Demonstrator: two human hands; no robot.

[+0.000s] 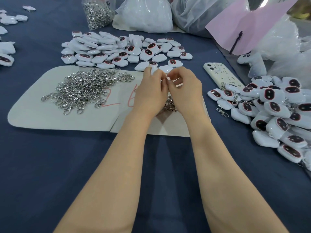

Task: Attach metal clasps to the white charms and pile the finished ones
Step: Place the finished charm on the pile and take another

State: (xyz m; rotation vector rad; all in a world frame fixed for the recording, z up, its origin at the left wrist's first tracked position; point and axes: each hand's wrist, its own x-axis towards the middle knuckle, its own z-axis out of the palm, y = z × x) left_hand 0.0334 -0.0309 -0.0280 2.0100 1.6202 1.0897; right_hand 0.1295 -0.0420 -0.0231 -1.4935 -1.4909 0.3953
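My left hand (151, 93) grips a white charm (154, 70) at the middle of the table, only its top edge showing above my fingers. My right hand (183, 88) pinches a small metal clasp ring (168, 79) right against the charm. A chain with a clasp (170, 104) hangs below, between my wrists. A heap of loose metal clasps (84, 88) lies on a beige sheet (33, 111) to the left. Bare white charms (117, 49) are spread behind my hands. Charms with clasps on them are piled at the right (272, 111).
A white phone (222, 76) lies right of my hands. At the back stand a clear bag of clasps (98, 12), white plastic bags (144, 14) and a pink sheet (249, 26) with a pen. More charms (6, 54) lie at the far left on the blue cloth.
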